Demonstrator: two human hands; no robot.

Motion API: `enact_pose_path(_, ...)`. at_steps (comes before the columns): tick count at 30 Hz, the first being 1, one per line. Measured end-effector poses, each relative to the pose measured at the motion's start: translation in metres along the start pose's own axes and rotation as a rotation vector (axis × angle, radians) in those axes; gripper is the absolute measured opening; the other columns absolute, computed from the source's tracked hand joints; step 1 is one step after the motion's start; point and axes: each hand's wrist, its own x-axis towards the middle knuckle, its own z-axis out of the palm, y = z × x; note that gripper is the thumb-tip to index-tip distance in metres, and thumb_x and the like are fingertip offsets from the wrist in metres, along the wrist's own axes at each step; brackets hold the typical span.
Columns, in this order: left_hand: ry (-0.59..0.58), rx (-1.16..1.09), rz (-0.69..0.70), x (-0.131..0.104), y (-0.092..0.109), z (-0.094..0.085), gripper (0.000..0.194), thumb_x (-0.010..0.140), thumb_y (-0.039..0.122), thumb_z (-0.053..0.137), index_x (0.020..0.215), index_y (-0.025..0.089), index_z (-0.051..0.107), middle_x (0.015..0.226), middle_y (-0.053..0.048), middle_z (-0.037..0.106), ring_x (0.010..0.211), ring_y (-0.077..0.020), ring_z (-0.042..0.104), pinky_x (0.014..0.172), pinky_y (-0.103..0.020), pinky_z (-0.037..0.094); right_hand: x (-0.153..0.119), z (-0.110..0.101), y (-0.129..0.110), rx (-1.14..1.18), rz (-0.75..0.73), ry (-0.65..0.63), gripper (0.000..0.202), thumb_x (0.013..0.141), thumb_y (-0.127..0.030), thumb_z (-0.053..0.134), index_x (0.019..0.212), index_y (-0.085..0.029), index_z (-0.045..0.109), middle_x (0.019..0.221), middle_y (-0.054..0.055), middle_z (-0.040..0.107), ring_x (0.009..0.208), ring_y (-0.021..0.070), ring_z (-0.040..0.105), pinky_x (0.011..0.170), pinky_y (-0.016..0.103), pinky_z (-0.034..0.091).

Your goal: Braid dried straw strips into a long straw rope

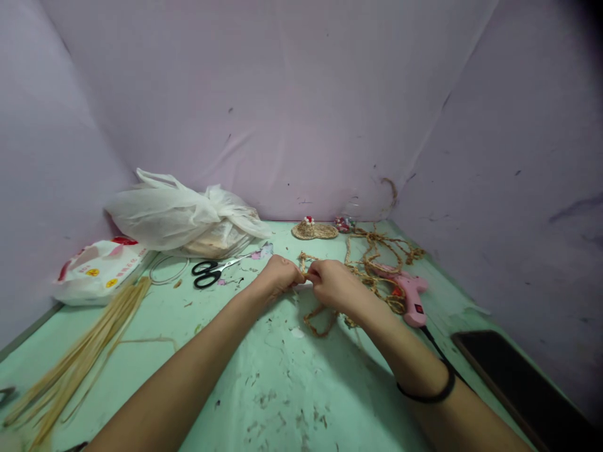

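Both hands meet over the middle of the table, closed on a braided straw cord (322, 331). My left hand (281, 275) pinches it from the left, while my right hand (330, 282) grips it close beside. Part of the cord hangs in a loop under my right hand; the fingertips hide the exact spot they hold. More braided cord lies tangled (377, 248) to the right. Behind the hands sits a small woven straw slipper (315, 231) with red and white beads on it.
A pink glue gun (413, 298) lies right, its black cable running towards a dark phone (518, 383). To the left are black-handled scissors (207, 274), a bundle of straw strands (94, 342), a tissue pack (101, 273) and a white plastic bag (188, 216). Walls enclose the table.
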Motion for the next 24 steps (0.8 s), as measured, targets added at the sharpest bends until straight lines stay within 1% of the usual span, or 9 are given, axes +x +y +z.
enact_pose_path(2, -0.010, 0.009, -0.016, -0.003, 0.003, -0.001, 0.017, 0.048, 0.006, 0.050, 0.039, 0.015, 0.039, 0.031, 0.006, 0.027, 0.032, -0.0037, 0.022, 0.035, -0.020, 0.013, 0.000, -0.004, 0.002, 0.028, -0.021, -0.002, 0.018, 0.074, -0.020, 0.048, 0.079, -0.014, 0.064, 0.069, 0.007, 0.063, 0.060, 0.0139, 0.051, 0.049, 0.022, 0.026)
enact_pose_path(5, -0.048, 0.036, -0.037, -0.005, 0.004, -0.002, 0.015, 0.050, 0.008, 0.050, 0.040, 0.015, 0.041, 0.030, 0.006, 0.027, 0.032, -0.0037, 0.022, 0.034, -0.020, 0.014, 0.000, -0.010, 0.007, 0.046, -0.092, -0.014, 0.024, 0.076, -0.023, 0.048, 0.092, -0.018, 0.065, 0.072, 0.006, 0.064, 0.061, 0.0133, 0.052, 0.052, 0.021, 0.029)
enact_pose_path(6, -0.064, 0.047, -0.037, -0.005, 0.003, -0.003, 0.015, 0.050, 0.009, 0.050, 0.039, 0.015, 0.040, 0.030, 0.006, 0.026, 0.031, -0.0037, 0.021, 0.034, -0.020, 0.013, 0.000, -0.011, 0.010, 0.032, -0.130, -0.023, 0.023, 0.076, -0.023, 0.048, 0.090, -0.019, 0.066, 0.071, 0.005, 0.064, 0.061, 0.0131, 0.052, 0.053, 0.021, 0.029)
enact_pose_path(9, -0.120, 0.042, 0.001, 0.000, -0.003, -0.005, 0.013, 0.050, 0.012, 0.051, 0.041, 0.015, 0.042, 0.032, 0.005, 0.029, 0.031, -0.0045, 0.023, 0.033, -0.021, 0.013, 0.002, -0.012, 0.015, -0.061, -0.212, -0.015, 0.022, 0.077, -0.023, 0.046, 0.073, -0.019, 0.067, 0.067, 0.005, 0.064, 0.060, 0.0130, 0.052, 0.053, 0.022, 0.028)
enact_pose_path(12, -0.150, 0.002, 0.048, 0.006, -0.010, -0.005, 0.007, 0.050, 0.014, 0.051, 0.044, 0.015, 0.047, 0.036, 0.004, 0.033, 0.032, -0.0051, 0.026, 0.032, -0.021, 0.014, 0.003, -0.011, 0.015, -0.135, -0.207, 0.024, 0.022, 0.075, -0.024, 0.047, 0.068, -0.017, 0.067, 0.066, 0.007, 0.064, 0.060, 0.0139, 0.052, 0.054, 0.023, 0.028)
enact_pose_path(14, -0.142, -0.007, 0.058, 0.008, -0.012, -0.004, 0.006, 0.050, 0.014, 0.051, 0.045, 0.015, 0.047, 0.035, 0.005, 0.033, 0.031, -0.0049, 0.025, 0.032, -0.021, 0.014, 0.003, -0.009, 0.013, -0.127, -0.190, 0.031, 0.021, 0.075, -0.023, 0.047, 0.068, -0.016, 0.066, 0.068, 0.007, 0.065, 0.062, 0.0142, 0.053, 0.054, 0.023, 0.029)
enact_pose_path(19, -0.114, -0.041, 0.053, 0.008, -0.011, -0.003, 0.004, 0.050, 0.012, 0.050, 0.047, 0.014, 0.050, 0.034, 0.006, 0.032, 0.030, -0.0046, 0.025, 0.032, -0.020, 0.013, 0.003, -0.004, 0.013, 0.054, -0.154, 0.103, 0.020, 0.074, -0.021, 0.048, 0.083, -0.016, 0.065, 0.068, 0.005, 0.064, 0.061, 0.0125, 0.052, 0.055, 0.020, 0.032)
enact_pose_path(22, -0.116, -0.062, 0.048, 0.009, -0.011, -0.003, 0.004, 0.051, 0.011, 0.050, 0.047, 0.014, 0.051, 0.034, 0.005, 0.034, 0.030, -0.0049, 0.026, 0.032, -0.020, 0.014, 0.006, 0.000, 0.017, 0.206, -0.155, 0.120, 0.019, 0.073, -0.023, 0.050, 0.080, -0.016, 0.065, 0.065, 0.004, 0.063, 0.058, 0.0117, 0.052, 0.053, 0.020, 0.033)
enact_pose_path(24, -0.115, -0.064, 0.061, 0.009, -0.012, -0.003, 0.004, 0.051, 0.011, 0.051, 0.047, 0.014, 0.050, 0.034, 0.005, 0.035, 0.030, -0.0050, 0.026, 0.031, -0.020, 0.013, 0.009, 0.005, 0.018, 0.374, -0.083, 0.098, 0.021, 0.073, -0.024, 0.049, 0.084, -0.015, 0.065, 0.063, 0.003, 0.063, 0.052, 0.0106, 0.050, 0.049, 0.020, 0.035)
